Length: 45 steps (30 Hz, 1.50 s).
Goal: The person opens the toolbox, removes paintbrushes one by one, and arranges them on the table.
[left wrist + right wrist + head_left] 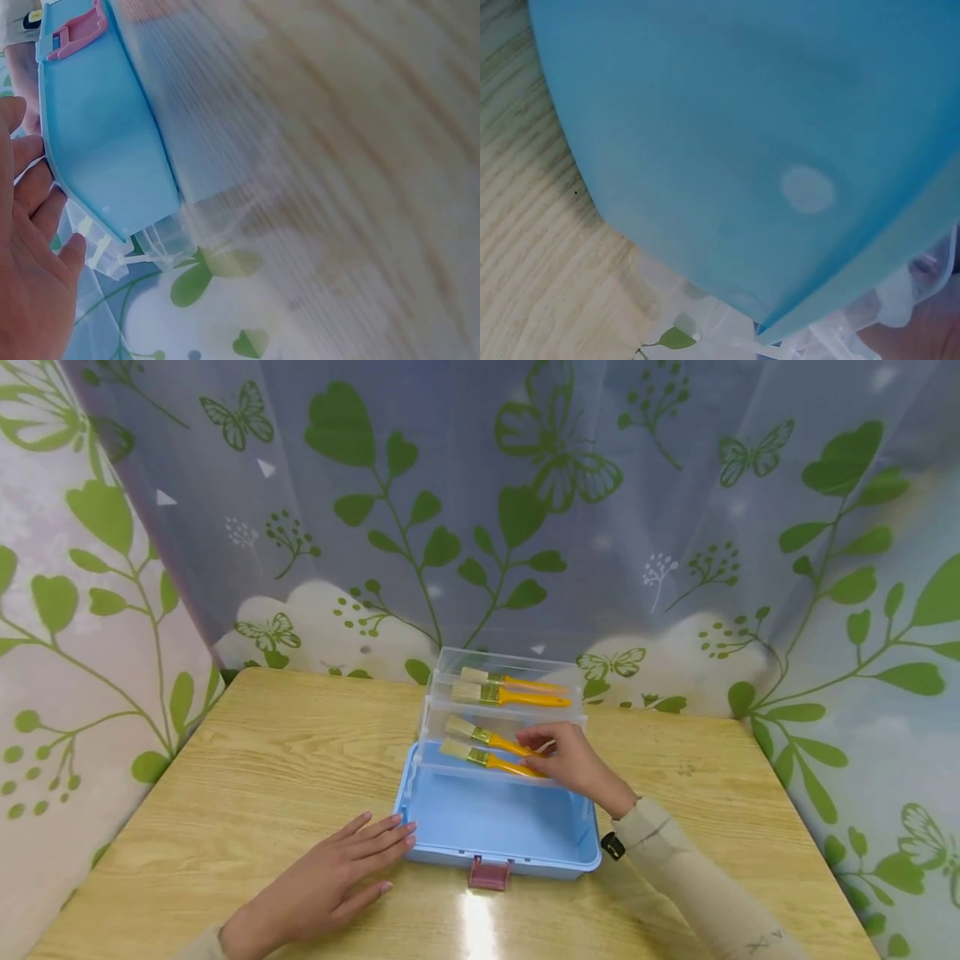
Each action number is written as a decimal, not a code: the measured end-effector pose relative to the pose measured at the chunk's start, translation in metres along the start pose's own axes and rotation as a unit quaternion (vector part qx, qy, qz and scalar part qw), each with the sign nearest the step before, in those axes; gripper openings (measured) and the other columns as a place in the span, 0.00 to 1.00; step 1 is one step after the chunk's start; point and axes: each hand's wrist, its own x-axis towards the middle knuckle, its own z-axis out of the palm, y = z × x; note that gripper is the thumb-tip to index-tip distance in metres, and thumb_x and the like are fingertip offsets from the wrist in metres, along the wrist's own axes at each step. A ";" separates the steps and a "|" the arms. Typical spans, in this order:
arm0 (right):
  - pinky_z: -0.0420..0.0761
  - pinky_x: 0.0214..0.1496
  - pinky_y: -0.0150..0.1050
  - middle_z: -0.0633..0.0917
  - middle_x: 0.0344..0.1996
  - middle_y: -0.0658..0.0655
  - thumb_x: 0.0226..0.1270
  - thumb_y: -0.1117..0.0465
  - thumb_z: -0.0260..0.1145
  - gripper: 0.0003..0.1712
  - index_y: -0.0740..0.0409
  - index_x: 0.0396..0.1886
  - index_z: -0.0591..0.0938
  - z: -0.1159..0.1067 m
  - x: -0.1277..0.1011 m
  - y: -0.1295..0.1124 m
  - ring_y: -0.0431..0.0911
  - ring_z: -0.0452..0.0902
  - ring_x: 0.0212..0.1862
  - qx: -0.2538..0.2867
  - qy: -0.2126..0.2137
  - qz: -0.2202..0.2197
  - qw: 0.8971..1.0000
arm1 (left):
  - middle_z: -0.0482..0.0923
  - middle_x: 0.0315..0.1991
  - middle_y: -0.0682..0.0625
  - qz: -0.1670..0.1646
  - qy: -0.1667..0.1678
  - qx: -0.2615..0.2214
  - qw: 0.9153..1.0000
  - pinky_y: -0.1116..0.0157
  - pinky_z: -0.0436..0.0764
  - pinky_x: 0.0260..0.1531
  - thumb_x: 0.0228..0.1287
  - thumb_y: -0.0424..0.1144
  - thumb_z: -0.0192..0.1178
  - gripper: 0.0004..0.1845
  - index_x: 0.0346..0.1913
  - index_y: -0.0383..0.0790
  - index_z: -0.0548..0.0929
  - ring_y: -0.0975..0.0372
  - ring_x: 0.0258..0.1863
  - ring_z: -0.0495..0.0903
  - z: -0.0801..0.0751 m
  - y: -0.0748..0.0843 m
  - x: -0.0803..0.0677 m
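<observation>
The right hand point(573, 760) reaches over the blue box point(498, 827) and pinches the orange handles of two brushes point(487, 747) lying side by side in the lower clear tray point(427, 752); its grip is narrow, fingers curled round the handle ends at about 3 o'clock of the tray. Two more brushes point(510, 689) lie in the upper tray point(510, 664) at 12 o'clock, apart from the hand. The left hand point(341, 868) rests flat on the bench point(262, 760), fingers straight, their tips touching the box's left wall at roughly 9 o'clock; its grip is wide and holds nothing. The brushes look light and stiff, with smooth handles that could slide against each other, so the pair is probably best taken near the brass ferrules or mid-handle, where both can be pinched together, rather than at the tapering tips; the pale bristles are soft and would give no purchase. The trays seem thin, clear plastic on hinged arms, likely to rock if pressed. The box has a pink latch point(490, 872) at 6 o'clock. Both wrist views show mostly blurred blue plastic point(742, 135).
</observation>
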 end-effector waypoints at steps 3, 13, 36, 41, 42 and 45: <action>0.87 0.45 0.40 0.89 0.47 0.61 0.65 0.69 0.72 0.18 0.67 0.55 0.86 -0.003 0.000 -0.002 0.49 0.85 0.44 -0.016 -0.009 -0.005 1.000 | 0.67 0.76 0.50 -0.005 -0.004 -0.002 1.000 0.64 0.42 0.81 0.78 0.47 0.55 0.28 0.75 0.41 0.70 0.55 0.75 0.66 0.000 0.000 0.001; 0.84 0.43 0.37 0.85 0.39 0.56 0.69 0.71 0.66 0.15 0.62 0.54 0.87 -0.006 0.002 -0.005 0.44 0.81 0.40 -0.063 -0.083 -0.018 0.994 | 0.68 0.75 0.50 -0.003 -0.002 -0.004 1.000 0.65 0.41 0.80 0.76 0.46 0.58 0.29 0.74 0.40 0.71 0.54 0.74 0.68 0.001 0.002 -0.001; 0.85 0.47 0.43 0.83 0.40 0.54 0.68 0.70 0.68 0.15 0.61 0.53 0.87 -0.004 -0.006 -0.014 0.48 0.81 0.43 -0.078 -0.024 -0.011 0.997 | 0.67 0.76 0.49 -0.005 0.001 -0.011 1.000 0.64 0.42 0.81 0.76 0.45 0.57 0.29 0.75 0.40 0.70 0.53 0.74 0.68 -0.001 0.002 0.002; 0.85 0.47 0.41 0.83 0.42 0.55 0.69 0.69 0.68 0.17 0.61 0.57 0.86 -0.004 -0.010 -0.013 0.48 0.81 0.44 -0.065 -0.010 -0.012 0.998 | 0.67 0.76 0.49 -0.006 -0.002 -0.015 1.000 0.64 0.42 0.81 0.75 0.44 0.58 0.29 0.75 0.40 0.70 0.53 0.74 0.67 -0.002 0.002 0.001; 0.84 0.46 0.41 0.83 0.42 0.55 0.70 0.69 0.68 0.17 0.61 0.57 0.86 -0.004 -0.011 -0.013 0.47 0.80 0.44 -0.061 -0.005 -0.013 0.998 | 0.67 0.76 0.49 -0.006 -0.001 -0.014 1.000 0.64 0.42 0.81 0.75 0.45 0.58 0.29 0.75 0.40 0.70 0.53 0.74 0.67 -0.002 0.002 0.001; 0.84 0.46 0.41 0.83 0.43 0.55 0.70 0.68 0.68 0.17 0.60 0.58 0.86 -0.002 -0.015 -0.013 0.47 0.79 0.43 -0.051 0.008 -0.013 0.999 | 0.67 0.76 0.48 -0.005 -0.003 -0.012 1.000 0.64 0.42 0.81 0.76 0.45 0.58 0.30 0.75 0.40 0.69 0.53 0.74 0.67 -0.002 0.002 0.000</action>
